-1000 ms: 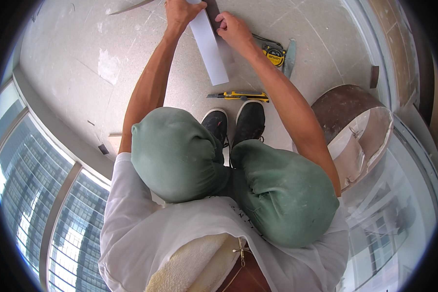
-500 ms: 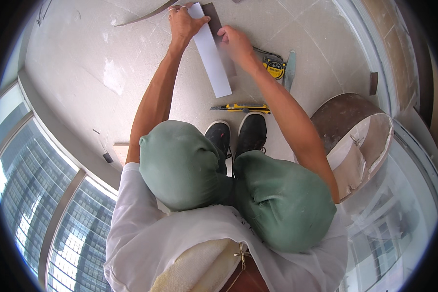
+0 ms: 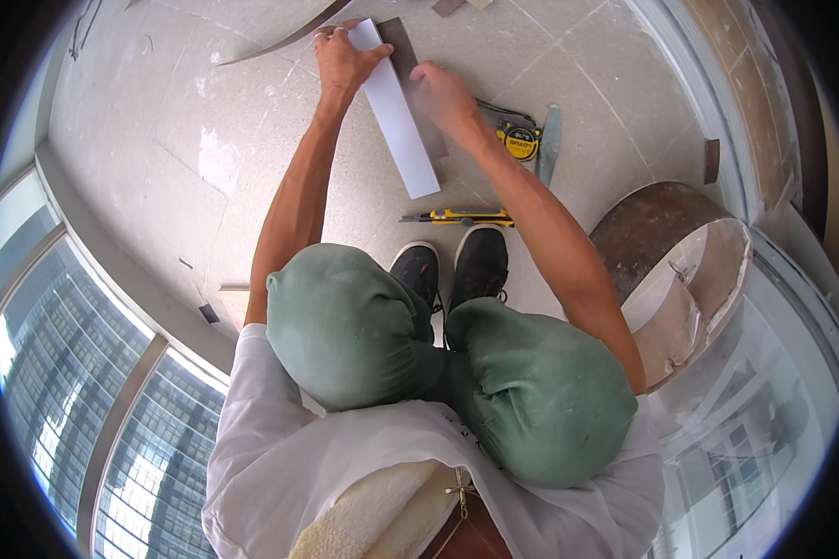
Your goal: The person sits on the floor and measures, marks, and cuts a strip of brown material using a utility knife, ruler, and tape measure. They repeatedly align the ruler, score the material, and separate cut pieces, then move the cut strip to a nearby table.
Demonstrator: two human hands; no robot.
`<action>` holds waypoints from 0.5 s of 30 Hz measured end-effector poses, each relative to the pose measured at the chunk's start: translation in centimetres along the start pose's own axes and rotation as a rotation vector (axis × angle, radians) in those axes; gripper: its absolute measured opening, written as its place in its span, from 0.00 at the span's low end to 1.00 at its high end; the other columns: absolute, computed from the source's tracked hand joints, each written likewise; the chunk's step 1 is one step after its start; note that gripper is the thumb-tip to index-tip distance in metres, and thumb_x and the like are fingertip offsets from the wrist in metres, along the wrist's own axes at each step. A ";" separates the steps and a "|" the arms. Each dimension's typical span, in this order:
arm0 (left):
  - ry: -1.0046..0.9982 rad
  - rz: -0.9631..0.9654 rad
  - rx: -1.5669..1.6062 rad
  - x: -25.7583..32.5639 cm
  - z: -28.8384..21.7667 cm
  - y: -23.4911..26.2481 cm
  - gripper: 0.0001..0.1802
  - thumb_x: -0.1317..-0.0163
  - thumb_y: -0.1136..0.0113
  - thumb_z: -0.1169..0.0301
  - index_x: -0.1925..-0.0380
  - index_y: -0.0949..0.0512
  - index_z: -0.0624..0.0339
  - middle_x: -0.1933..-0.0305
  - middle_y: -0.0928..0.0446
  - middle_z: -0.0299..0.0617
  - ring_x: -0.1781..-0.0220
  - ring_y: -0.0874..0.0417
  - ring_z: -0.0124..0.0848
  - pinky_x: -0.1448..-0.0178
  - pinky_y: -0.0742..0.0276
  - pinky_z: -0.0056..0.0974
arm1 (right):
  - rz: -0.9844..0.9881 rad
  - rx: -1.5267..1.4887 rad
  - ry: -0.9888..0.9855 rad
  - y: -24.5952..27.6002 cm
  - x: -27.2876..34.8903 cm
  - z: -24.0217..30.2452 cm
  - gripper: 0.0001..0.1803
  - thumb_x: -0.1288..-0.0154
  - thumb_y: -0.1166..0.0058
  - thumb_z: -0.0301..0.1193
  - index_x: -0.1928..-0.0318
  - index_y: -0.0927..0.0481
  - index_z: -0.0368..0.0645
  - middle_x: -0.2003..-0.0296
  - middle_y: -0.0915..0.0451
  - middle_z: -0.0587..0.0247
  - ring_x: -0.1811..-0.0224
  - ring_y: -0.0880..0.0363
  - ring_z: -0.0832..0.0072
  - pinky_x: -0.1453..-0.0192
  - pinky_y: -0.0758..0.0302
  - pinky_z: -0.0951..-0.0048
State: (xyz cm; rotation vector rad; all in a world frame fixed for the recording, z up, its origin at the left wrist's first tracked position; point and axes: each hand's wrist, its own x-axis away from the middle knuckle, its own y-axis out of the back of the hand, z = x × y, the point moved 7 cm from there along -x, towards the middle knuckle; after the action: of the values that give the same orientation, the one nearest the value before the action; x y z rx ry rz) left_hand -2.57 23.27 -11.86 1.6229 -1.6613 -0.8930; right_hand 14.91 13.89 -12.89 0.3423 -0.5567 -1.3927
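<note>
A long white strip (image 3: pixel 400 121) lies on the floor in front of my feet, on top of or against a dark brown strip (image 3: pixel 403 47) that shows along its right edge. My left hand (image 3: pixel 343 63) grips the far end of the white strip, thumb on its right side and fingers over the left. Beside the brown strip's right edge, my right hand (image 3: pixel 446 98) is closed with its fingers curled in. It is a little blurred, and whatever it may hold is hidden.
A yellow-and-black utility knife (image 3: pixel 459 217) lies before my shoes (image 3: pixel 478 265). Right of my right hand are a tape measure (image 3: pixel 518 139) and a grey blade-like tool (image 3: pixel 550 142). A curled brown sheet (image 3: pixel 648 224) stands at right; a thin curved strip (image 3: pixel 284 42) lies far left.
The whole view has shifted slightly, so the floor things sit lower in it. Both hands keep about the same places on and beside the strips.
</note>
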 end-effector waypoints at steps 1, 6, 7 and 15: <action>0.008 0.009 -0.001 0.0 -0.2 -0.1 0.46 0.57 0.19 0.50 0.41 0.22 0.66 0.41 0.31 0.68 0.38 0.25 0.55 0.45 0.15 0.47 | -0.001 0.006 0.003 0.0 0.0 0.0 0.17 0.42 0.37 0.21 0.51 0.23 0.42 0.65 0.17 0.56 0.60 0.16 0.59 0.55 0.21 0.59; -0.037 -0.022 -0.058 -0.1 -0.5 -0.1 0.46 0.57 0.19 0.49 0.41 0.22 0.66 0.42 0.31 0.68 0.39 0.24 0.56 0.44 0.15 0.47 | 0.001 0.013 0.033 0.1 0.0 0.3 0.17 0.42 0.37 0.22 0.51 0.23 0.41 0.66 0.17 0.57 0.61 0.16 0.59 0.56 0.21 0.59; -0.022 -0.017 -0.039 -0.1 -0.3 -0.2 0.46 0.57 0.19 0.49 0.41 0.22 0.66 0.42 0.31 0.68 0.40 0.24 0.55 0.44 0.15 0.47 | 0.001 0.008 0.030 0.2 0.0 0.4 0.17 0.42 0.37 0.22 0.51 0.23 0.41 0.66 0.17 0.57 0.61 0.16 0.59 0.56 0.21 0.59; 0.025 0.001 -0.029 0.0 -0.2 -0.2 0.45 0.57 0.19 0.50 0.41 0.22 0.65 0.42 0.31 0.67 0.40 0.23 0.55 0.45 0.15 0.47 | -0.005 0.003 0.031 0.0 0.0 0.1 0.17 0.42 0.37 0.21 0.52 0.23 0.41 0.66 0.17 0.57 0.61 0.16 0.59 0.56 0.21 0.59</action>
State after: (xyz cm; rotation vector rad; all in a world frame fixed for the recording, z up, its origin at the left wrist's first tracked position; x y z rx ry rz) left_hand -2.27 23.29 -11.88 1.6073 -1.6251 -0.8888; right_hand 14.86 13.95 -12.79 0.3680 -0.5327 -1.3894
